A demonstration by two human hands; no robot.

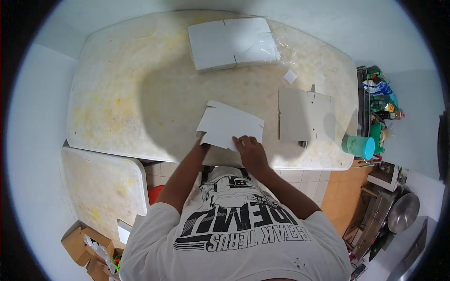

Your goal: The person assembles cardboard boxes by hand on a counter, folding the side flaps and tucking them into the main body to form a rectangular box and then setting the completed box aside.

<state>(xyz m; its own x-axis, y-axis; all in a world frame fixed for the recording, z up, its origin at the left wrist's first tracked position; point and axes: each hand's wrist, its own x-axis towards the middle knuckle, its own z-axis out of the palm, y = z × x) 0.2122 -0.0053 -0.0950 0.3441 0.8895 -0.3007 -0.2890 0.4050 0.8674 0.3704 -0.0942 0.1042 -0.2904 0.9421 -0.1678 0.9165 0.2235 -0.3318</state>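
Note:
A white slotted cardboard box blank (232, 125) is held tilted over the near edge of the table, in front of my body. My left hand (205, 140) is at its near left corner, its fingers mostly hidden behind the board. On the near right edge, my right hand (251, 152) grips the board with its fingers curled on top. Farther back lies a stack of similar white blanks (229, 44), with clear plastic wrap (281, 50) at its right end. To the right, a greyish cardboard blank (307, 114) lies flat, covering most of a metal object.
The stained white table (108, 103) carries a small white square (290, 76) and a teal-lidded container (358, 146) at its right edge. A rack with packets and bottles (382, 93) stands beyond. A smaller table (103, 182) and open cartons (84, 246) are at the lower left.

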